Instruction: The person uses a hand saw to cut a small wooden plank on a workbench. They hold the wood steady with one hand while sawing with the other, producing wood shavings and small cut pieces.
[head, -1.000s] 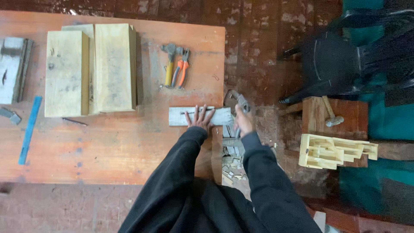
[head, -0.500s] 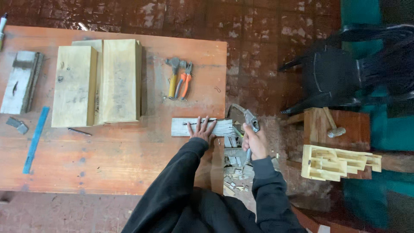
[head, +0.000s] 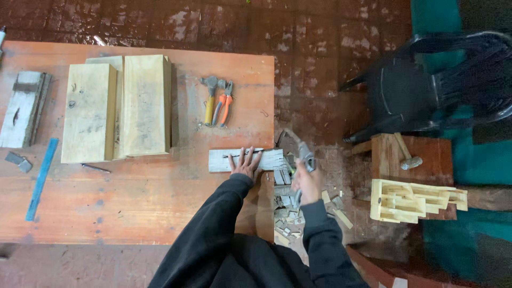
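My left hand [head: 246,164] presses flat, fingers spread, on a thin grey wooden strip [head: 224,159] that lies across the right edge of the orange wooden table [head: 133,202] and juts past it. My right hand [head: 305,181] is closed around the handle of a hand saw [head: 298,150], held just off the table's edge at the strip's overhanging end. Both arms wear black sleeves. Small wood offcuts [head: 290,213] lie on the floor under the saw.
Two pale timber blocks [head: 117,106] lie on the table, with a hammer [head: 209,98] and orange-handled pliers [head: 224,104] beside them. A grey plank [head: 24,109] and a blue ruler [head: 41,178] sit at the left. A black chair [head: 426,85], a mallet [head: 408,154] and a stepped wooden piece [head: 413,200] stand at the right.
My right hand with the saw has shifted slightly along the strip's end. My left hand stays pressed on the strip. The view has drifted a little.
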